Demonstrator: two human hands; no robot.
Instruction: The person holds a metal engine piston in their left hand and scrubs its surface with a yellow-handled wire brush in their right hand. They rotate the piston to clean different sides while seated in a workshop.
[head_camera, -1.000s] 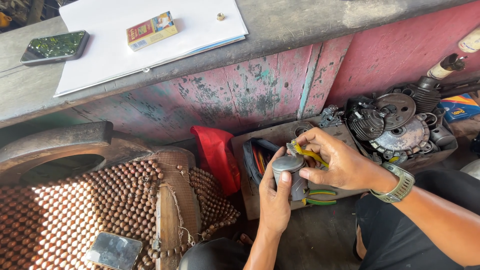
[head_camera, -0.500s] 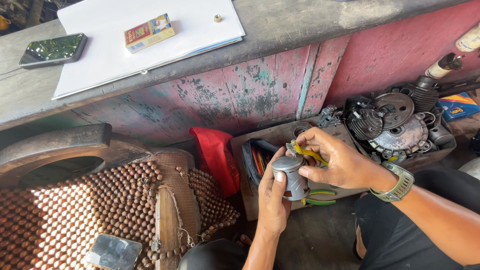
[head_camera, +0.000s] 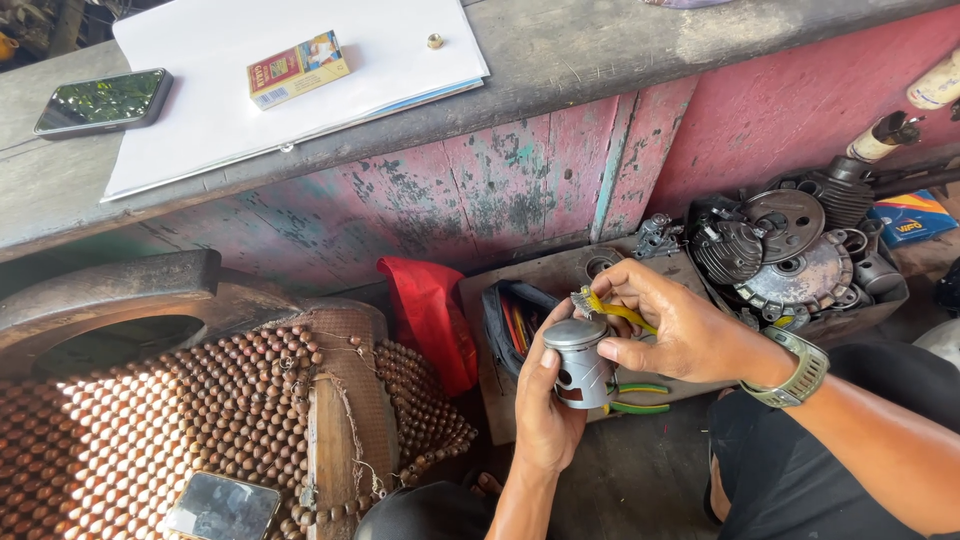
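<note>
My left hand (head_camera: 548, 415) grips a grey metal piston (head_camera: 578, 362) from below, thumb up along its side, crown facing up. My right hand (head_camera: 678, 325) holds a small wire brush with a yellow handle (head_camera: 612, 309), its bristles at the piston's top rim. A metal watch (head_camera: 799, 367) sits on my right wrist. Both hands hover above a dark wooden board (head_camera: 560, 270) on the floor.
A black tool pouch (head_camera: 506, 315), a red cloth (head_camera: 432, 315) and green-handled pliers (head_camera: 636, 399) lie by the board. A crate of engine parts (head_camera: 790, 250) stands right. A wooden-bead seat cover (head_camera: 180, 420) carrying a phone (head_camera: 222, 508) is left. The bench above holds paper (head_camera: 270, 80), a small box (head_camera: 297, 67) and another phone (head_camera: 102, 100).
My left hand has turned the piston a little, so a hole in its side now faces me. The brush stays at the rim.
</note>
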